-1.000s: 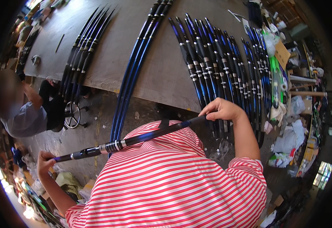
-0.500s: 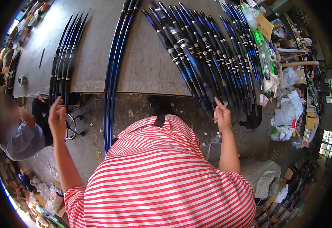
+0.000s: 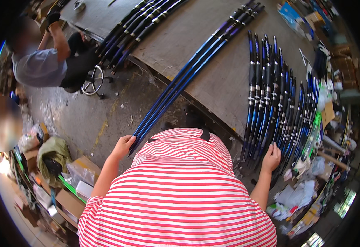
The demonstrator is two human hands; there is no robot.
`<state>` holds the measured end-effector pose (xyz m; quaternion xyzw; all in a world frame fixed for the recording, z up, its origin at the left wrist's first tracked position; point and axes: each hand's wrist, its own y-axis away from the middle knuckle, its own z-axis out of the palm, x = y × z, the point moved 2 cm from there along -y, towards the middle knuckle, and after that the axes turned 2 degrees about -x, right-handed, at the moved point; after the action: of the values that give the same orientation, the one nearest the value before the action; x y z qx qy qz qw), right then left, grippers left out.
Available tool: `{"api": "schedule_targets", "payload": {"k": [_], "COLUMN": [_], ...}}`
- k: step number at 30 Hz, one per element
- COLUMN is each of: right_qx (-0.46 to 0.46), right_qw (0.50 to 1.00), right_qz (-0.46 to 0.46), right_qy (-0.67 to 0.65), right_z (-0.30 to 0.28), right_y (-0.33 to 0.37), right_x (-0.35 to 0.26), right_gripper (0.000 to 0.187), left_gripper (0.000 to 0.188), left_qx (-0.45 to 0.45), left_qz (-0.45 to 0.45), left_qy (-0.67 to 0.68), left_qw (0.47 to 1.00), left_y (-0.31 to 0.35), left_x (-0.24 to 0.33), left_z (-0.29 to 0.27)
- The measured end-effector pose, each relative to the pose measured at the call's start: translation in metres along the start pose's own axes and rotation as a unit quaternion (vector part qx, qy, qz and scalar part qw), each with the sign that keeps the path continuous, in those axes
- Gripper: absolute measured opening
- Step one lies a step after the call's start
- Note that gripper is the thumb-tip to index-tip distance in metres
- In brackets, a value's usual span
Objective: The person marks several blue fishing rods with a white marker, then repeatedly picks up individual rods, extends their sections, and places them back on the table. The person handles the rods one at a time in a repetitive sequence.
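Three long blue fishing rods [image 3: 180, 86] lie side by side, running aslant from the table over its front edge toward my waist. At their lower ends, my left hand [image 3: 124, 145] has its fingertips closed on the leftmost rod. To the right, a row of black and blue fishing rods [image 3: 266, 92] with silver rings sticks out over the table's edge. My right hand [image 3: 272, 158] is beside the lower ends of that row, thumb and fingers pressed together; whether a rod end is between them cannot be made out.
Another bundle of rods [image 3: 141, 29] crosses the table's far left. A person in a grey shirt [image 3: 40, 68] sits there, beside a stool's metal ring [image 3: 93, 80]. Cardboard boxes [image 3: 71, 201] stand at lower left. Plastic bags [image 3: 295, 195] are heaped at right.
My view has swung to the left. My left hand has come from near the left rod bundle to the three long rods' lower ends. My right hand's extended forefinger has drawn in.
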<state>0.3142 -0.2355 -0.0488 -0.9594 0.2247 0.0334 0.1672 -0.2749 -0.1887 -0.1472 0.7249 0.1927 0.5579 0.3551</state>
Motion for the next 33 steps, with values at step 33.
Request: {"api": "schedule_targets", "payload": {"k": [33], "right_qx": [-0.403], "right_qw": [0.184], "right_qz": [0.134], "right_qy": [-0.886], "right_z": [0.066], "right_y": [-0.357], "right_x": [-0.361], "right_gripper": [0.054], "left_gripper": [0.037], "left_qx": [0.198], "left_qz": [0.129], "left_qy": [-0.267], "left_qw": [0.934], "left_y": [0.144], "left_x": [0.112], "left_z": [0.066]}}
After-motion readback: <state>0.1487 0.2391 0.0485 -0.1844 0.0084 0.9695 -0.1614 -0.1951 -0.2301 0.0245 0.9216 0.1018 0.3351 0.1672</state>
